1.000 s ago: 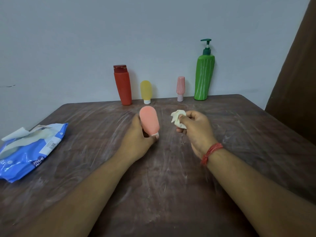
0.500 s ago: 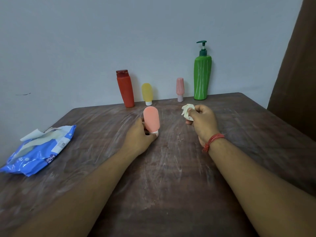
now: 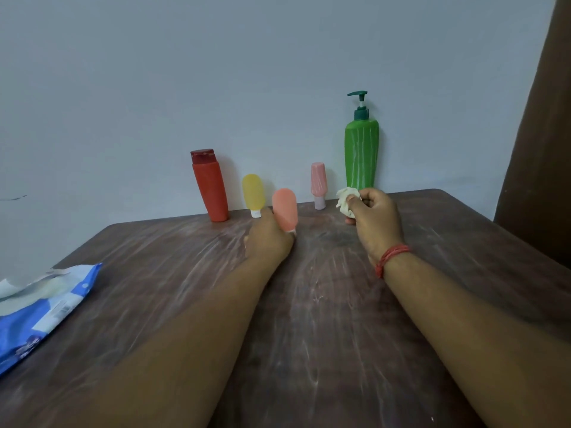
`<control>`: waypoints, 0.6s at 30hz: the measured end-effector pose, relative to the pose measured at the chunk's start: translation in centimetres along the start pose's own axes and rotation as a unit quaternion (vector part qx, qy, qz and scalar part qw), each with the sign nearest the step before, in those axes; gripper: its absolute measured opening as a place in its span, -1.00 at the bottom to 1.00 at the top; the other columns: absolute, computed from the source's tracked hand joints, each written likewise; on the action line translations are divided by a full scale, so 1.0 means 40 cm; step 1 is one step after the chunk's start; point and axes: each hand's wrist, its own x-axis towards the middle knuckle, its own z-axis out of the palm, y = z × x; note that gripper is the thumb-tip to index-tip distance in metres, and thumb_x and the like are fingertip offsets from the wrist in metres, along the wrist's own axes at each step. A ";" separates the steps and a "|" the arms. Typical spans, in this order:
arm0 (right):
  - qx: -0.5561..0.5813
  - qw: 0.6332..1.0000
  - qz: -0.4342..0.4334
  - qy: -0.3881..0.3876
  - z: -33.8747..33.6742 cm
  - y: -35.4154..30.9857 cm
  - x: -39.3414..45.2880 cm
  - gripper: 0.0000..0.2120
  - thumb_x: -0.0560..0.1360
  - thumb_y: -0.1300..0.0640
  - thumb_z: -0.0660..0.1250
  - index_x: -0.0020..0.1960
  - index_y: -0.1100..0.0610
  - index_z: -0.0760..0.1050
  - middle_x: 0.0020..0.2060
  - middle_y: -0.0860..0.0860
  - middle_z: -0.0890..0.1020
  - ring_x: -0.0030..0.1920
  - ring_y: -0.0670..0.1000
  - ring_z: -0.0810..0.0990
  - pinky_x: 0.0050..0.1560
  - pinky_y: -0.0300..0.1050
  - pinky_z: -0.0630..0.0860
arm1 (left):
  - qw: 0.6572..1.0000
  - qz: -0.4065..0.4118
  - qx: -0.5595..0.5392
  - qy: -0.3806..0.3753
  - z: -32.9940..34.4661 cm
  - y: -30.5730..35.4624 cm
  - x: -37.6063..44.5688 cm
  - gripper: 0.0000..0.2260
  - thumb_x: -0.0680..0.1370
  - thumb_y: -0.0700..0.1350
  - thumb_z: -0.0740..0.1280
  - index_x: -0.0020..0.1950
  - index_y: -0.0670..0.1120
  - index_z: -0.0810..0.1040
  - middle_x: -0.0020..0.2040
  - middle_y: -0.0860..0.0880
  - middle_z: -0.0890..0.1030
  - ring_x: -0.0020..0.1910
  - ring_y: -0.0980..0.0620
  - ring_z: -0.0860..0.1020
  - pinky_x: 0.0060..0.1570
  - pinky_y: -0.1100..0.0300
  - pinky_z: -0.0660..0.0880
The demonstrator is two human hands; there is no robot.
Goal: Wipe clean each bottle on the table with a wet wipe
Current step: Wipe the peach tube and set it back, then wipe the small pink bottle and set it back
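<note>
My left hand (image 3: 268, 239) grips a small orange bottle (image 3: 285, 210) near its white cap, holding it upright just in front of the back row. My right hand (image 3: 372, 216) pinches a crumpled white wet wipe (image 3: 346, 200) to the right of it, apart from the orange bottle. Against the wall stand a red bottle (image 3: 210, 185), a small yellow bottle (image 3: 253, 194), a small pink bottle (image 3: 319, 184) and a tall green pump bottle (image 3: 361, 151).
A blue pack of wet wipes (image 3: 40, 307) lies open at the left edge of the dark wooden table (image 3: 324, 335). A brown curtain or panel (image 3: 537, 134) stands at the right, behind the table's corner.
Both hands have moved away from me toward the back row. The orange bottle now sits between the yellow and pink bottles, and the wipe has come close to the green bottle's base.
</note>
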 end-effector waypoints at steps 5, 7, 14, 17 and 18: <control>-0.006 1.000 -0.030 -0.001 0.005 0.034 0.071 -0.89 0.54 0.09 0.33 -0.10 0.11 0.58 -0.17 0.07 0.68 -0.17 0.09 0.67 -0.08 0.18 0.65 | 1.000 -0.002 -0.002 0.018 0.058 0.010 0.104 -0.65 0.51 -0.03 0.40 0.07 -0.09 0.25 0.00 -0.14 0.59 -0.01 -0.24 0.57 -0.04 -0.08 0.54; -0.014 0.999 -0.048 -0.004 0.000 0.050 0.075 -0.87 0.52 0.04 0.32 -0.13 0.08 0.57 -0.18 0.09 0.67 -0.15 0.13 0.67 -0.09 0.24 0.63 | 1.000 -0.006 -0.014 0.020 0.072 0.014 0.135 -0.67 0.54 -0.07 0.38 0.08 -0.11 0.24 -0.03 -0.12 0.56 -0.06 -0.19 0.54 -0.12 -0.01 0.47; -0.005 0.998 -0.055 -0.001 -0.012 0.071 0.077 -0.85 0.47 -0.02 0.31 -0.17 0.04 0.56 -0.20 0.08 0.67 -0.13 0.17 0.65 -0.09 0.28 0.61 | 0.998 -0.038 -0.026 0.036 0.109 0.029 0.205 -0.66 0.54 -0.03 0.37 0.08 -0.08 0.22 -0.01 -0.10 0.57 0.00 -0.20 0.59 -0.10 -0.01 0.48; -0.003 0.999 -0.052 0.006 -0.010 0.076 0.080 -0.85 0.48 -0.01 0.32 -0.16 0.04 0.57 -0.21 0.05 0.67 -0.14 0.15 0.65 -0.08 0.28 0.62 | 0.999 -0.035 -0.020 0.033 0.114 0.030 0.218 -0.64 0.54 -0.05 0.38 0.09 -0.08 0.19 0.02 -0.13 0.58 0.02 -0.23 0.60 -0.03 -0.08 0.55; -0.003 0.999 -0.052 0.010 -0.011 0.077 0.082 -0.86 0.49 0.01 0.33 -0.16 0.05 0.57 -0.21 0.05 0.68 -0.13 0.15 0.65 -0.08 0.27 0.62 | 0.999 -0.032 -0.022 0.032 0.115 0.031 0.220 -0.64 0.54 -0.05 0.38 0.09 -0.09 0.20 0.01 -0.14 0.58 0.02 -0.23 0.60 -0.03 -0.09 0.55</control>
